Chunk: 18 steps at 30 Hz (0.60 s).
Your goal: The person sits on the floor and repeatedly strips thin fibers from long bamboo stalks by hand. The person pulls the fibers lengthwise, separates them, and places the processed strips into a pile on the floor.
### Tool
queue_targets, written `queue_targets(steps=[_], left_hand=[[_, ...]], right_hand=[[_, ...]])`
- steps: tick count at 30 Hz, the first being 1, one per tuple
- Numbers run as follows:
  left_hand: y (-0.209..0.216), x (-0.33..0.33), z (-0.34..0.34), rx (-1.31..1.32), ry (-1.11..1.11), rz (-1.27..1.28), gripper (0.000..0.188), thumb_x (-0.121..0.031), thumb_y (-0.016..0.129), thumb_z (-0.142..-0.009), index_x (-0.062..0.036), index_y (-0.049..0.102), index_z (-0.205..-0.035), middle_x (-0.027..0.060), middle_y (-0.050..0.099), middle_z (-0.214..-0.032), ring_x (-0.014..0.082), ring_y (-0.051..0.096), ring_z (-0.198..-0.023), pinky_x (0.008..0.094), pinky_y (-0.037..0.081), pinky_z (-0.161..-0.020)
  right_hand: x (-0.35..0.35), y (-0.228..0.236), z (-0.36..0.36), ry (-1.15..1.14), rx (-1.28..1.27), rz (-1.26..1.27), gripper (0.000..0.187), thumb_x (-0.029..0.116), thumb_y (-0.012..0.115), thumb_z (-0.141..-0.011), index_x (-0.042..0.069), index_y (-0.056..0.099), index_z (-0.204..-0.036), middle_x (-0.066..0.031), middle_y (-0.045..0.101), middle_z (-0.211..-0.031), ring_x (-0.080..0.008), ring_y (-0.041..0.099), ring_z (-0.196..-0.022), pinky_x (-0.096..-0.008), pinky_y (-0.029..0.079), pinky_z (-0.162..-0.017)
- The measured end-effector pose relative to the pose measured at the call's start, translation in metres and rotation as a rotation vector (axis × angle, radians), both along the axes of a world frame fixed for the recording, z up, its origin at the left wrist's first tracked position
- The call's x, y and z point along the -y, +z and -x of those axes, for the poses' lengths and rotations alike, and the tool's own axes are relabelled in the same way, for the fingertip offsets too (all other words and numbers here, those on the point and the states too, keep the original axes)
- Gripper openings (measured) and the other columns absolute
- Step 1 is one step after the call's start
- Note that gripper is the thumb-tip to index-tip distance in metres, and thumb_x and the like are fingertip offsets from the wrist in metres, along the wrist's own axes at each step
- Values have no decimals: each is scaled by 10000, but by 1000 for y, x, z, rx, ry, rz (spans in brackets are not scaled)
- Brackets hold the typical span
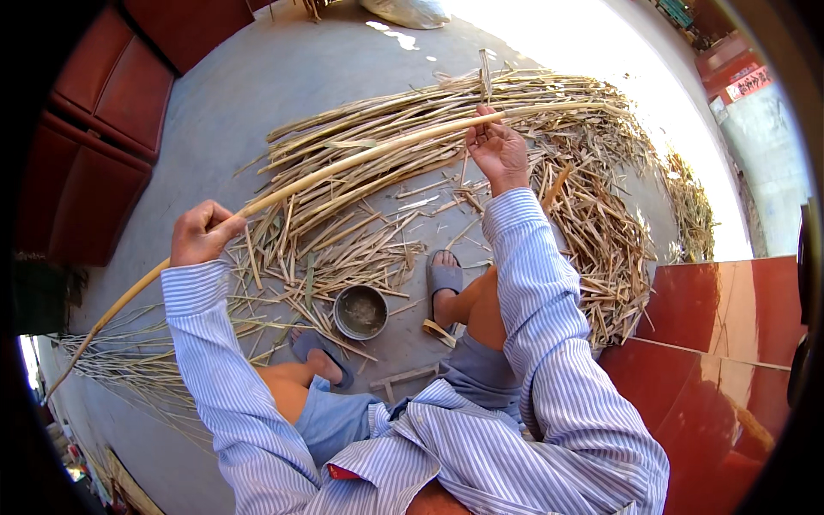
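A long, pale yellow reed stalk (365, 156) stretches across in front of me, bending down at the far left. Around its left part my left hand (202, 232) is closed in a fist. My right hand (499, 154), palm turned up, has its fingers curled in and pinched on the stalk farther along. Just beyond those fingertips a thin dry strip (486, 79) stands up; whether the fingers hold it too I cannot tell. Behind the stalk lies a pile of similar reed stalks (378, 116) on the floor.
Between my sandalled feet stands a dark round bowl (360, 312) with murky contents. Broken husks (605, 257) are heaped at the right, and thin stems (137, 354) spread at the left. Red cabinets (112, 112) stand at the far left, glossy red panels (704, 343) at the near right.
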<state>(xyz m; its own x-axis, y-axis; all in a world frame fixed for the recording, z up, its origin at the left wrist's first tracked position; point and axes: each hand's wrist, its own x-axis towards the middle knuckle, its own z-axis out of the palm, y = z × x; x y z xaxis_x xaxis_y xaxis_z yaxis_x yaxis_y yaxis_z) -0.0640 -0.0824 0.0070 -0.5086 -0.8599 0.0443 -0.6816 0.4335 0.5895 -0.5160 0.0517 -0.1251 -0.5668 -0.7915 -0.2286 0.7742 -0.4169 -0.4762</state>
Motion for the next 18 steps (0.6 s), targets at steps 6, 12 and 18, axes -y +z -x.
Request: queue_targets(steps=[6, 12, 18], left_hand=[[-6, 10, -38, -25, 151, -391, 165, -139, 761, -787, -2, 670, -786, -29, 530, -605, 71, 433, -537, 266, 355, -500], [-35, -12, 48, -151, -164, 83, 176, -154, 730, -833, 6, 660, -809, -3, 549, -617, 65, 444, -545, 243, 341, -494], [-46, -8, 65, -275, -125, -122, 295, -302, 672, -890, -13, 690, -839, 140, 628, -714, 199, 560, -584, 337, 437, -570]], right_hand=[[-6, 17, 10, 47, -135, 147, 310, 189, 526, -990, 13, 535, -1245, -100, 646, -1150, -197, 624, -1012, -359, 511, -870], [10, 53, -56, 266, -318, 46, 277, 191, 539, -991, 36, 525, -1221, -109, 650, -1139, -213, 630, -1048, -348, 528, -888], [23, 57, -57, 137, -343, 64, 264, 183, 610, -956, 41, 540, -1167, -118, 666, -1121, -238, 643, -1053, -348, 520, -909]])
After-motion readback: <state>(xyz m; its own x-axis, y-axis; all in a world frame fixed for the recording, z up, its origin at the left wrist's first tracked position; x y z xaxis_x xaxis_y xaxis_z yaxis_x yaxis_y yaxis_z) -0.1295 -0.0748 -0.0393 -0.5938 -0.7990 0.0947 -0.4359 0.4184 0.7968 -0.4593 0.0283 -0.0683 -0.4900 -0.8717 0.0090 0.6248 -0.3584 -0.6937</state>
